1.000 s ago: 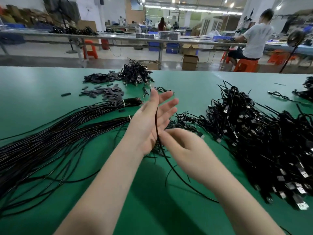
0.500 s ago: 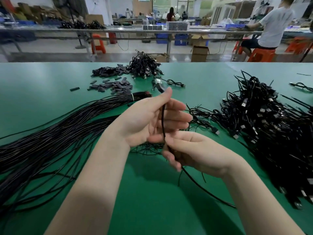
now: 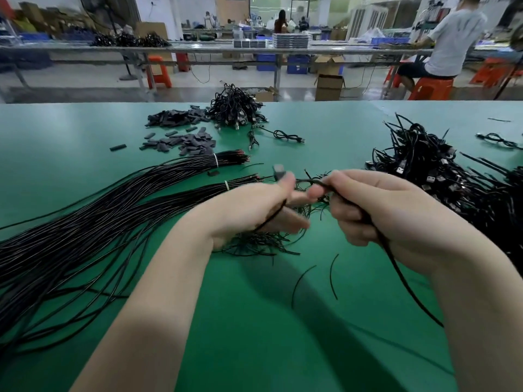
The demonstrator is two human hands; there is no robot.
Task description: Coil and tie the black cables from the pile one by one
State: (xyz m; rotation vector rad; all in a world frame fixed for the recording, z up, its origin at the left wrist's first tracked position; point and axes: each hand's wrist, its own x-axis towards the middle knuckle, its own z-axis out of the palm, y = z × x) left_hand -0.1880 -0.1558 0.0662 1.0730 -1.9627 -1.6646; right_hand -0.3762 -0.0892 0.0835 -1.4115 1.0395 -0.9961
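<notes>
One black cable [image 3: 407,287] runs through both hands above the green table [image 3: 254,335]. My left hand [image 3: 254,210] pinches it near its grey USB plug [image 3: 278,169], with a strand crossing the palm. My right hand [image 3: 376,210] grips the cable in a curled fist just to the right, and the free length trails down past my wrist to the lower right. The large tangled pile of black cables [image 3: 458,182] lies at the right. Short black ties [image 3: 260,244] are scattered under my hands.
Two long bundles of straight black wires [image 3: 119,210] fan out to the left. Small black sleeves [image 3: 186,142] and a heap of coiled cables [image 3: 235,108] lie at the far middle. Two loose ties [image 3: 334,275] lie near me. A person sits at a far bench [image 3: 447,41].
Both hands rose and parted sideways. The left hand turned and closed its fingers on the cable by the plug. The right hand moved right and closed into a fist round the cable.
</notes>
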